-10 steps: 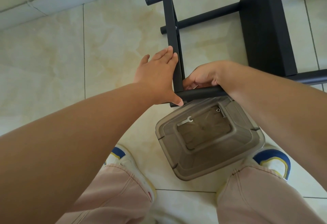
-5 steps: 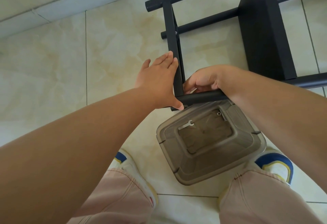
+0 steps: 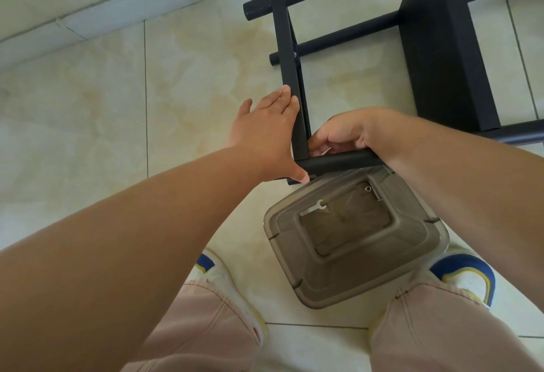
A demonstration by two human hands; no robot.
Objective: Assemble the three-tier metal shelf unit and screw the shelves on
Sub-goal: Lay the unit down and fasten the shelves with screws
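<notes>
The black metal shelf unit is lying on its side on the tiled floor, stretching from right in front of the person's knees off toward the far right, so it's already partly together. Looks like painted steel tube and sheet, so I'd guess stiff and not going to flex, a bit slick under the palm, and awkward more than heavy, the kind of thing that wants to rock while you're driving a screw. Best place to hold it seems to be right at a joint, which is what's going on: the left hand is flat with straight fingers pressed against the left face of the near flat panel, thumb down at the corner where it meets the round bar. The right hand is curled up just inside that corner, fingers pinched on something small and pale, maybe a screw or a key, honestly can't make it out. The joint itself is hidden behind the hands. Just near of the bar there's a smoky plastic container with a little flat wrench and a bolt-ish bit in it. The far end of the unit is cut off by the frame edge
</notes>
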